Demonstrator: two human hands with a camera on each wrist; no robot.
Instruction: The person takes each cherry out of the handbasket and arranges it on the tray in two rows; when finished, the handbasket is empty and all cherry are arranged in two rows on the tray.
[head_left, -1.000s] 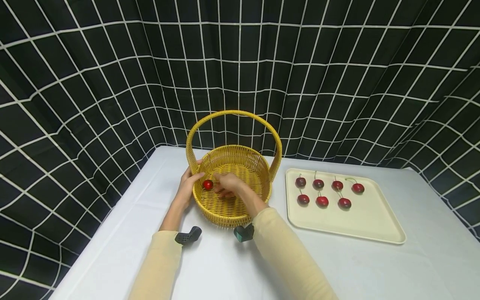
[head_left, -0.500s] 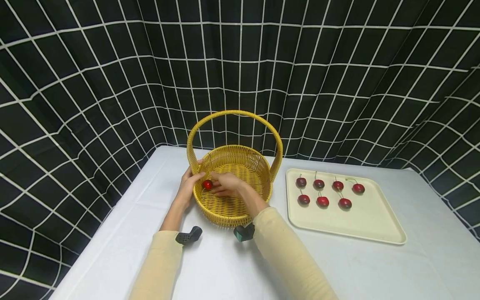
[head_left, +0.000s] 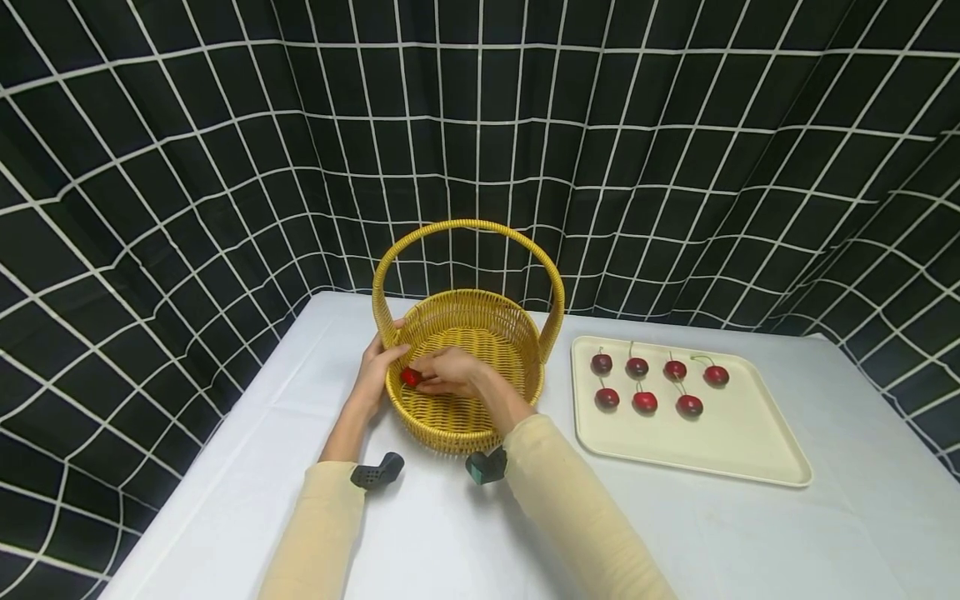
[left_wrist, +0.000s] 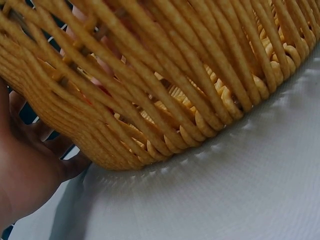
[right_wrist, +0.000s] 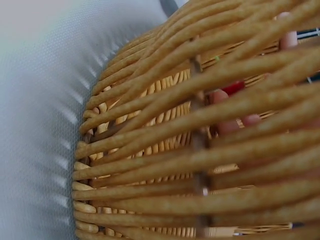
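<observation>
A yellow wicker basket (head_left: 517,312) with a tall arched handle stands on the table. My left hand (head_left: 370,377) holds its left side, the thumb at the rim by the handle's foot and the other fingers outside the wall; the left wrist view shows that hand (left_wrist: 30,170) against the weave. Inside the basket, my right hand (head_left: 453,371) pinches a red cherry (head_left: 410,377) near the left wall. Through the slats in the right wrist view, fingertips (right_wrist: 220,97) show beside the red cherry (right_wrist: 233,88); most of that hand is hidden there.
Right of the basket lies a cream tray (head_left: 720,454) with several dark red stemmed cherries (head_left: 644,403) in two rows. A white cloth (head_left: 420,542) covers the table. Behind and at the sides hangs a black curtain (head_left: 480,150) with a white grid.
My right hand has moved left inside the basket to the cherry and taken hold of it. The cherry has shifted slightly towards me and left. The left hand and basket stay put.
</observation>
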